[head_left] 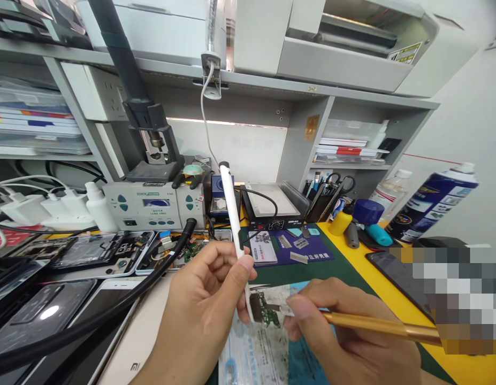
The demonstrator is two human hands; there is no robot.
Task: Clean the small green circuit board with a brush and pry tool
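My left hand is closed round a long, slim white piece with dark parts at its top end, held tilted upright. I cannot make out its exact kind. Close by its lower end, a small green circuit board with a dark flat part shows above a paper-covered work surface; whether the board is attached to the white piece is unclear. My right hand pinches a slender gold-handled, pen-like tool, pointing left at the board. The fingers partly hide its tip.
Opened phones and a thick black hose lie at left. Behind stand a soldering station and a heating plate. Bottles, a spray can and a dark phone are at right. A white cable hangs centrally.
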